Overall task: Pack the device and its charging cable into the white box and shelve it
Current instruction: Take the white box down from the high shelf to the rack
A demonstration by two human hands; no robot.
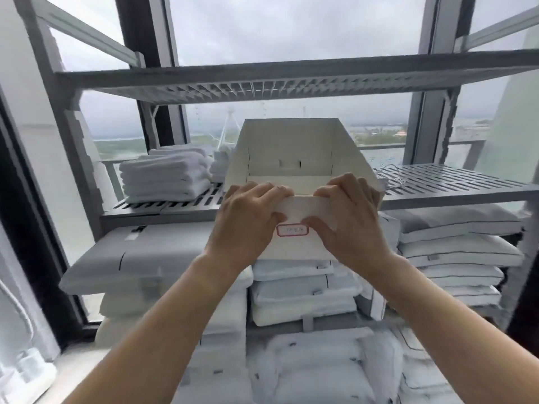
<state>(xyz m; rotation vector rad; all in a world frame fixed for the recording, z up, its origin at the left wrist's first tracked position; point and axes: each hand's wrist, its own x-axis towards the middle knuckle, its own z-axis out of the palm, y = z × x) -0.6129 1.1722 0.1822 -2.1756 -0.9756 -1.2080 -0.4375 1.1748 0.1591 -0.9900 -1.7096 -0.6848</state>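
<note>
Both hands are gripping the near wall of the white box, which is sitting open at the front edge of the slatted grey shelf, its lid flap standing up at the far side. The left hand is curled closed over the box's front rim at about ten o'clock from the red-bordered label, fingers hooked over the top edge and thumb pressed against the outer face. The right hand is doing the same at about two o'clock from that label, fingers over the rim and thumb on the front panel. The label's writing is too blurred to read. What lies inside the box is hidden by the near wall and the hands, so the device cannot be made out. At three o'clock from the box, a thin white cable is lying loose on the shelf, possibly the charging cable. At nine o'clock, a stack of folded white towels is resting on the same shelf. Below, packed pillows are filling the lower tiers.
</note>
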